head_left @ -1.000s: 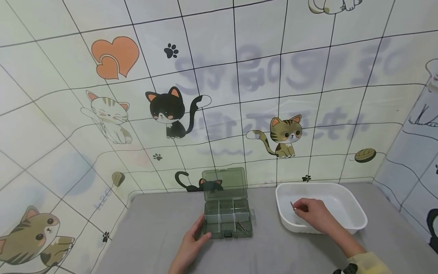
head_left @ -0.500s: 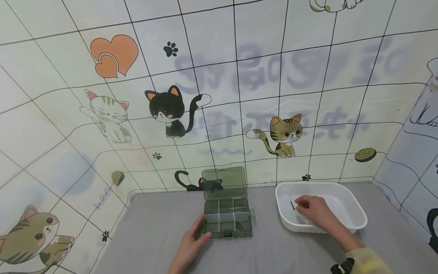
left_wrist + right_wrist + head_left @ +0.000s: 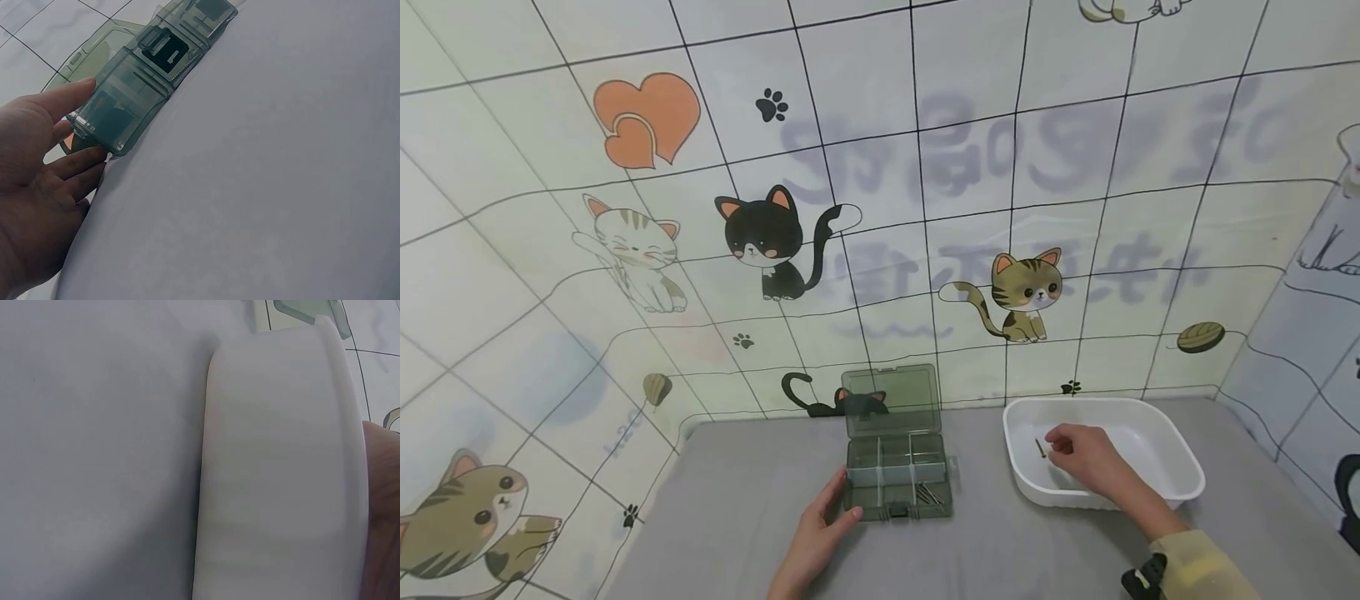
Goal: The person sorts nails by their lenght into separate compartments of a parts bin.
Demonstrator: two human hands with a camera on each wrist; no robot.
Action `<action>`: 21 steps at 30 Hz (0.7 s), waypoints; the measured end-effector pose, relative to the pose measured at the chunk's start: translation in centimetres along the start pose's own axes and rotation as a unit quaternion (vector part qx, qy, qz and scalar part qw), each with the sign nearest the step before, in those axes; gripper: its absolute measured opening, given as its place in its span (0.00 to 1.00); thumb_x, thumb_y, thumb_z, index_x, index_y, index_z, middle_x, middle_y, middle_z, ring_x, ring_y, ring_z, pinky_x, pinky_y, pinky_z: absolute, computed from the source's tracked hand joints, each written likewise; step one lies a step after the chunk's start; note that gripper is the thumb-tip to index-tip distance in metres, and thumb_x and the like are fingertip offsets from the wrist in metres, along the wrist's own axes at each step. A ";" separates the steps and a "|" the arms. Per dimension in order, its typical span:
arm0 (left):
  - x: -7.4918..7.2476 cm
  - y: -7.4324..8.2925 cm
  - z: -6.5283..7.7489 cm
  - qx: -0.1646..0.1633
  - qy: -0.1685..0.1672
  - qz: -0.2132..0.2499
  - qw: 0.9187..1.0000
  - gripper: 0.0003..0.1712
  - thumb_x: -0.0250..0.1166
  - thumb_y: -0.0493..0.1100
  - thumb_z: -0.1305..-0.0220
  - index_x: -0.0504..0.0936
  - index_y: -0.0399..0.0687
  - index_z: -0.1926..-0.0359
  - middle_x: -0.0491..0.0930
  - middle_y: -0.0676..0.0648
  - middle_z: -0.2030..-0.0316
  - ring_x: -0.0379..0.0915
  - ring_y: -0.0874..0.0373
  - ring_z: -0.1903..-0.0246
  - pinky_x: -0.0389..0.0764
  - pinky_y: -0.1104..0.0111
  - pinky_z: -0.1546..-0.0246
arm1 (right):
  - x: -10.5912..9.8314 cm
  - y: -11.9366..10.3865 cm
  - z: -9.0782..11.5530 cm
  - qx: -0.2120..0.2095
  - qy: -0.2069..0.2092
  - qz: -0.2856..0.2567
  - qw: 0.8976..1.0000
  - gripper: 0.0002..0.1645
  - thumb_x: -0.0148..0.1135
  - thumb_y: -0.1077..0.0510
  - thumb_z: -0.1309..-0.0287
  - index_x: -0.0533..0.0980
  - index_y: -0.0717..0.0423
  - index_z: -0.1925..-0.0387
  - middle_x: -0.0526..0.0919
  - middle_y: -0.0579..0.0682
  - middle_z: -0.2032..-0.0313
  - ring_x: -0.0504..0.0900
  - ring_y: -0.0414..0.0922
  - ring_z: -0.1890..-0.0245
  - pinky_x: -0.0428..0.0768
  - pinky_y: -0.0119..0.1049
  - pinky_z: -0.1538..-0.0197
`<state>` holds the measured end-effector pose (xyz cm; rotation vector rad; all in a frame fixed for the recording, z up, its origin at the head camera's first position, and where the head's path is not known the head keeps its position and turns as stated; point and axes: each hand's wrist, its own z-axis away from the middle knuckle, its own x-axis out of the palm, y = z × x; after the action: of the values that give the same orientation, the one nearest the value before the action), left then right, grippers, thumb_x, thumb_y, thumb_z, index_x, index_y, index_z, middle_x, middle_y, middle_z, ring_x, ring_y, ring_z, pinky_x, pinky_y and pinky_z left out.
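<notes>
A translucent green compartment box (image 3: 897,497) stands on the grey tabletop in the head view, lid (image 3: 892,400) raised. My left hand (image 3: 815,528) holds its left front corner, thumb over the front and fingers along the side; the left wrist view shows this grip on the box (image 3: 115,112). Several thin metal pieces (image 3: 929,496), like nails or screws, lie in its front right compartment. My right hand (image 3: 1088,457) is over the white basin (image 3: 1189,483), thumb and index finger slightly apart. One similar small nail-like piece (image 3: 1041,448) shows just left of the fingertips.
The right wrist view is largely filled by the basin's outer wall (image 3: 275,456), which hides most of the right hand. A wall sheet with cat prints (image 3: 977,208) rises right behind the box and basin. A dark object (image 3: 1351,504) shows at the right edge.
My right fingertips have drawn slightly up and away from the nail-like piece, which stays in place in the basin. The left hand and the box keep their places.
</notes>
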<state>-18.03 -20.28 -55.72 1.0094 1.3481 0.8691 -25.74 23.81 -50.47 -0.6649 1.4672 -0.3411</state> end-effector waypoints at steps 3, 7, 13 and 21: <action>-0.1 -0.1 0.0 0.001 0.000 0.003 1.000 0.41 0.70 0.45 0.31 0.64 0.42 0.23 0.64 0.35 0.27 0.55 0.42 0.25 0.58 0.57 0.27 | 0.1 0.1 -0.1 -0.003 -0.001 -0.003 1.000 0.14 0.68 0.66 0.42 0.81 0.69 0.55 0.85 0.52 0.64 0.83 0.50 0.62 0.83 0.48 0.58; -0.1 -0.1 0.0 0.002 0.001 0.006 1.000 0.41 0.70 0.45 0.31 0.64 0.43 0.23 0.65 0.36 0.27 0.55 0.42 0.25 0.58 0.61 0.28 | 0.2 0.4 -0.3 -0.004 -0.006 -0.006 1.000 0.14 0.68 0.66 0.43 0.81 0.69 0.55 0.85 0.52 0.64 0.82 0.50 0.62 0.83 0.48 0.58; 0.0 -0.1 0.1 0.004 0.002 0.004 1.000 0.41 0.70 0.45 0.32 0.64 0.43 0.23 0.65 0.36 0.27 0.56 0.42 0.25 0.59 0.61 0.28 | 0.3 0.7 -0.4 -0.006 -0.009 -0.004 1.000 0.14 0.68 0.66 0.45 0.81 0.69 0.56 0.85 0.52 0.64 0.83 0.50 0.62 0.84 0.48 0.58; 0.0 -0.3 -0.1 0.010 0.004 -0.013 1.000 0.41 0.69 0.47 0.31 0.64 0.41 0.23 0.65 0.35 0.27 0.56 0.39 0.26 0.61 0.55 0.28 | 0.2 0.7 -0.6 -0.015 -0.007 -0.011 1.000 0.14 0.69 0.66 0.45 0.82 0.69 0.56 0.85 0.50 0.65 0.83 0.48 0.63 0.83 0.45 0.59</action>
<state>-18.12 -20.35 -56.02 1.0027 1.3768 0.8419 -26.41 24.17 -51.04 -0.7068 1.4543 -0.3313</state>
